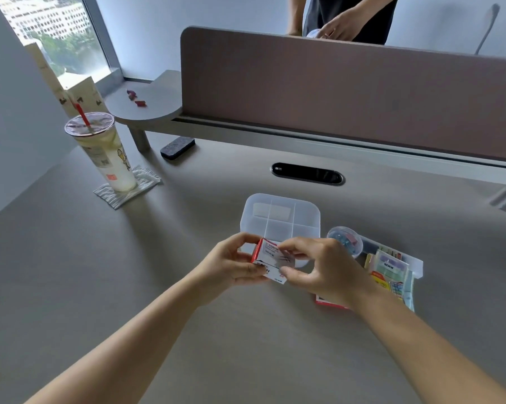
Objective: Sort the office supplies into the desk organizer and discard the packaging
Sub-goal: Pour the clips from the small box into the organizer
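Carton (268, 259), small, red and white, sits just in front of the desk organizer (281, 217), pinched from both sides by left hand (234, 265) and right hand (319, 265). Lift the flap gently (contents may spill). Organizer compartments look empty; the tray (415, 262) right of it holds sticky notes (390, 268) and a clip tub (345, 240).

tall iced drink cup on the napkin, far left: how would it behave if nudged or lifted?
The drink cup is tall, narrower at its base and looks mostly full, so a nudge near the top could probably tip it. It stands on a loose napkin, which may slide with it. The sealed film lid, pierced by a straw, would likely limit spills.
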The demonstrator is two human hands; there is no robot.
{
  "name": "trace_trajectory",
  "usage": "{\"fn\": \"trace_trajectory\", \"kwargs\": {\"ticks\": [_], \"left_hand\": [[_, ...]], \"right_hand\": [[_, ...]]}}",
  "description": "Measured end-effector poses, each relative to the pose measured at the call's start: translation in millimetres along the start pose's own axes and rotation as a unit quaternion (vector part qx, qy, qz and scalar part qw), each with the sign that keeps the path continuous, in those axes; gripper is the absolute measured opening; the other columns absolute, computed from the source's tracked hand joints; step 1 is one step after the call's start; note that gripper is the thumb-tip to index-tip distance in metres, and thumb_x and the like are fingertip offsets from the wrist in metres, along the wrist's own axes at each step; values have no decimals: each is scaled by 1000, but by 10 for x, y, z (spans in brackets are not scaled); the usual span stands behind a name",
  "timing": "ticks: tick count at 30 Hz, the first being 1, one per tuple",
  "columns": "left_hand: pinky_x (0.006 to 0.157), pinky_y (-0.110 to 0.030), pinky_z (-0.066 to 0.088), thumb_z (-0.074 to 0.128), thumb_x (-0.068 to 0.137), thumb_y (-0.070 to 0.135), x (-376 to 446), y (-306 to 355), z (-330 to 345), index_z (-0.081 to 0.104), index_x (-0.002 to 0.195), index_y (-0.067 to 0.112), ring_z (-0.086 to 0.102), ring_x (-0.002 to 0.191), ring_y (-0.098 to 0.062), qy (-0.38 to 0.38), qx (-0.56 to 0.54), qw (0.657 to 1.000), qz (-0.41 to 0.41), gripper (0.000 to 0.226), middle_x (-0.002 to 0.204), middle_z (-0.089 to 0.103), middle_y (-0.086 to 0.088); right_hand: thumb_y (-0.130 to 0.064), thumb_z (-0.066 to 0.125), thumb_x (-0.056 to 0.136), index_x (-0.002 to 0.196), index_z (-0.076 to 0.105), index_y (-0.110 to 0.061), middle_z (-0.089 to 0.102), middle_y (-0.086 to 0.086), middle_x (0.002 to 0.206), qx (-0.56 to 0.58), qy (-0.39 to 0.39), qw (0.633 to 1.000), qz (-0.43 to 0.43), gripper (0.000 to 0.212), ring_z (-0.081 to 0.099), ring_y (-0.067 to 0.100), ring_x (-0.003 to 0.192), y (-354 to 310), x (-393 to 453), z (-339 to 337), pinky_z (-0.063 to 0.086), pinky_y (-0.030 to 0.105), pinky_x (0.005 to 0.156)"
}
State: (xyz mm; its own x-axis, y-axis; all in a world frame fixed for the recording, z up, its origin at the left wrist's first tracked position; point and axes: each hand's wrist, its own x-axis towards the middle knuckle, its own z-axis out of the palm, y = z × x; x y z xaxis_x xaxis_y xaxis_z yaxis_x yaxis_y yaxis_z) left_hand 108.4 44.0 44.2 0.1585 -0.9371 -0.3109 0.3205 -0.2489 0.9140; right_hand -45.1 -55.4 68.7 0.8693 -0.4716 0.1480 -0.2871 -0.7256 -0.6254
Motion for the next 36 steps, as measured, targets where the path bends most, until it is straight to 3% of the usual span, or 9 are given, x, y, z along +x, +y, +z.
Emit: {"fn": "trace_trajectory", "kwargs": {"ticks": [4, 8, 11, 19, 25, 29, 32, 34, 36], "left_hand": [[70, -26, 58, 54, 75, -16, 11, 36, -70, 56, 92, 15, 69, 69, -14, 2, 0, 1000, 6, 35, 73, 72, -2], [67, -23, 57, 65, 62, -12, 18, 68, -158, 58, 88, 16, 66, 70, -7, 19, 16, 999, 29, 39, 89, 62, -2], [65, -22, 56, 62, 60, -7, 3, 87, -199, 56, 87, 15, 67, 71, -8, 11, -3, 999, 33, 35, 93, 61, 1], [64, -24, 55, 61, 58, 1, -20, 119, -302, 40, 100, 34, 63, 71, -12, -12, 52, 997, 61, 58, 97, 49, -7], [59, -18, 52, 61, 55, -1, 41, 55, -460, 50, 100, 30, 63, 66, -2, 0, 68, 995, 67, 56, 93, 49, -3], [57, -16, 51, 62, 51, 0, 158, 14, -620, 49, 100, 32, 63, 62, 0, 66, 39, 993, 86, 60, 90, 50, -1], [59, -17, 51, 63, 50, 3, 229, -23, -728, 48, 98, 36, 62, 72, -8, 107, 40, 989, 94, 59, 92, 51, -1], [63, -22, 51, 63, 51, 5, 269, -46, -766, 48, 97, 38, 60, 78, -13, 128, 40, 986, 95, 59, 93, 52, -1], [69, -28, 48, 63, 51, 6, 301, -61, -778, 47, 97, 39, 59, 79, -14, 138, 38, 985, 99, 59, 91, 53, 0]], "right_hand": [[-14, 73, 72, 98, 67, -11, 70, 4, 97, 106, 11, 992, 68, 27, 65, 12, 90, -10, 71, 22, 51, 24, 87], [-8, 67, 76, 85, 69, -21, 67, -13, 79, 212, 13, 971, 110, 15, 65, -4, 75, -49, 162, 60, 52, 11, 74], [-11, 60, 82, 76, 63, -33, 66, -12, 79, 237, 27, 963, 126, 23, 65, 1, 75, -90, 243, 80, 53, 20, 75], [-10, 53, 87, 77, 52, -18, 58, 3, 71, 322, 98, 922, 191, 13, 60, 6, 52, -112, 510, 202, 53, 19, 49], [-11, 51, 88, 76, 49, -18, 58, 4, 71, 315, 100, 917, 223, 14, 58, 2, 46, -62, 671, 332, 51, 19, 49], [-14, 53, 88, 91, 56, -13, 60, 2, 91, 164, 119, 958, 205, 5, 56, 12, 81, 43, 635, 409, 44, 16, 70], [-17, 55, 86, 114, 56, -8, 59, 4, 115, -19, 72, 981, 180, 29, 50, 16, 109, 268, 514, 533, 34, 19, 87], [-20, 57, 84, 113, 58, -9, 61, 7, 117, -104, 50, 978, 173, 31, 51, 25, 112, 351, 446, 619, 36, 33, 93], [-21, 59, 75, 99, 66, -9, 69, 10, 98, -153, 61, 976, 144, 28, 62, 31, 94, 394, 399, 693, 44, 39, 82]]}}
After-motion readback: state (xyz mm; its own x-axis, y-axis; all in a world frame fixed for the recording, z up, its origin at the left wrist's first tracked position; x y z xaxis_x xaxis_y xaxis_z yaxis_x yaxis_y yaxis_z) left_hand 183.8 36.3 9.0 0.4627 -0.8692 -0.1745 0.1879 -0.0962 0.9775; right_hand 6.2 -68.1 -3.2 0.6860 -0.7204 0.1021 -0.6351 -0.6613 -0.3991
